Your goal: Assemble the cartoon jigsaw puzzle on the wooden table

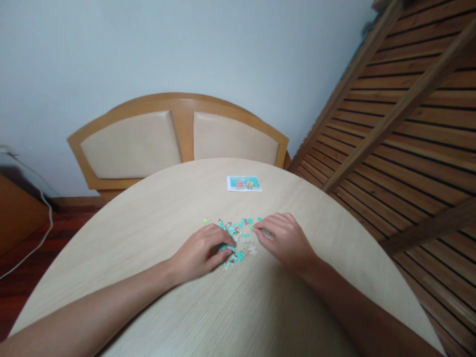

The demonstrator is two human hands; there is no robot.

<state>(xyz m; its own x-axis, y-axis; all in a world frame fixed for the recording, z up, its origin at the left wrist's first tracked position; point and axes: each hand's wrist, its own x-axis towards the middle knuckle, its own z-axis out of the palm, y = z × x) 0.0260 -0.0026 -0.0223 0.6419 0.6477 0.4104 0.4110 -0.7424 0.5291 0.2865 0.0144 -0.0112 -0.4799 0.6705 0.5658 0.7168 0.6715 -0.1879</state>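
Note:
A loose heap of small jigsaw puzzle pieces (239, 256), mostly turquoise with pink and yellow bits, lies on the round table between my hands. My left hand (208, 248) rests at the heap's left side, thumb and index finger closed on a turquoise puzzle piece (230, 247). On the right, my right hand (280, 235) has its thumb and fingers pinched together at the heap's edge; a puzzle piece seems to be in the pinch, largely hidden by the fingers. One pale grey piece (253, 249) lies between the hands. Beyond the heap is a picture card (244, 183) with pink and yellow cartoon figures.
The pale wooden table (156, 317) has a curved edge. A bench back with beige padded panels (130, 144) stands behind it against the wall. Slatted wooden boards (401, 114) lean at the right. A white cable (46, 218) runs down at the left.

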